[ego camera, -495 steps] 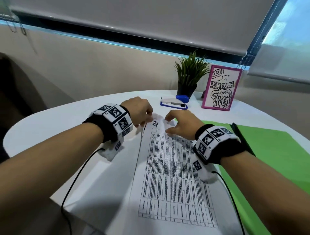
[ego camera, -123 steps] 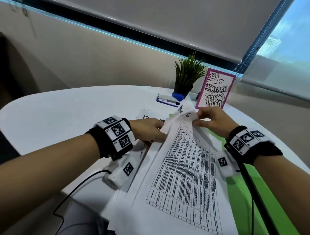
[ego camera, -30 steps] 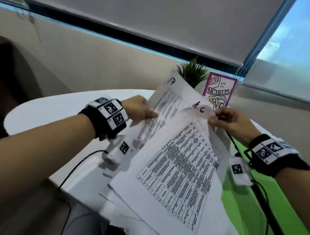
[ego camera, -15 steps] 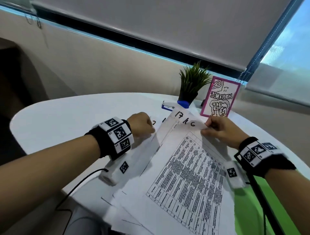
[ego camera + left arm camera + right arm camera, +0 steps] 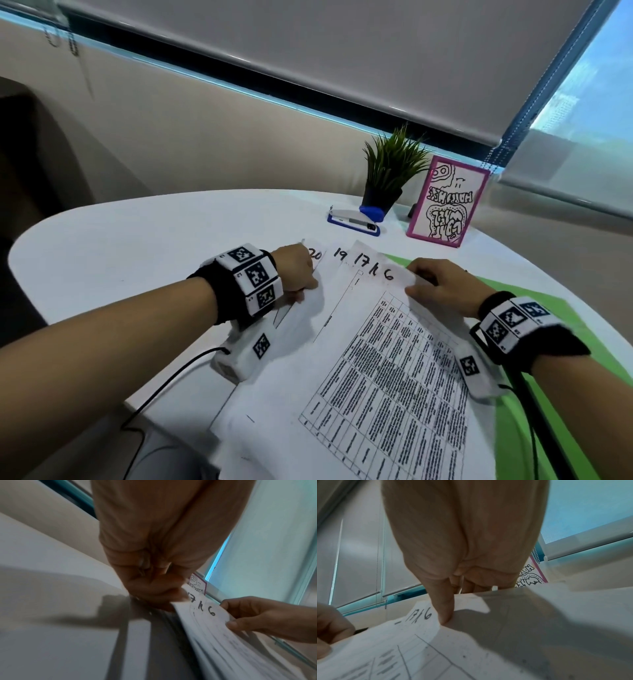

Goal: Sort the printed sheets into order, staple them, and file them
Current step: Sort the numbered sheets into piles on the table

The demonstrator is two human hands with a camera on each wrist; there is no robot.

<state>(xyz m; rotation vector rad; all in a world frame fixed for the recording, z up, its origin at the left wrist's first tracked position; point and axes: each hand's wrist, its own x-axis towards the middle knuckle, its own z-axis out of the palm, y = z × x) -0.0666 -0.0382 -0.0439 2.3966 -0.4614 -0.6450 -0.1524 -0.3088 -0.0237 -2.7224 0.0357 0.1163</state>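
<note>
A fanned pile of printed sheets [image 5: 387, 363] lies on the white table [image 5: 137, 246], with handwritten numbers 20, 19, 17 and 6 showing along the far edges. My left hand [image 5: 294, 274] pinches the far left edges of the sheets [image 5: 202, 609] with curled fingers. My right hand [image 5: 438, 284] holds the top right corner of the top sheet [image 5: 426, 616], thumb pressed on top and fingers underneath. A blue and white stapler [image 5: 356, 219] sits beyond the papers. A green folder [image 5: 582, 346] lies open under and to the right of the pile.
A small potted plant [image 5: 390, 171] and a pink-framed drawing [image 5: 448, 202] stand at the table's far edge by the window blinds. Black cables run from both wrist devices toward me. The near table edge is under the sheets.
The sheets, lifted off the table a second ago, are now lowered flat onto it. Both hands came down with them and more numbered edges are fanned out at the far side.
</note>
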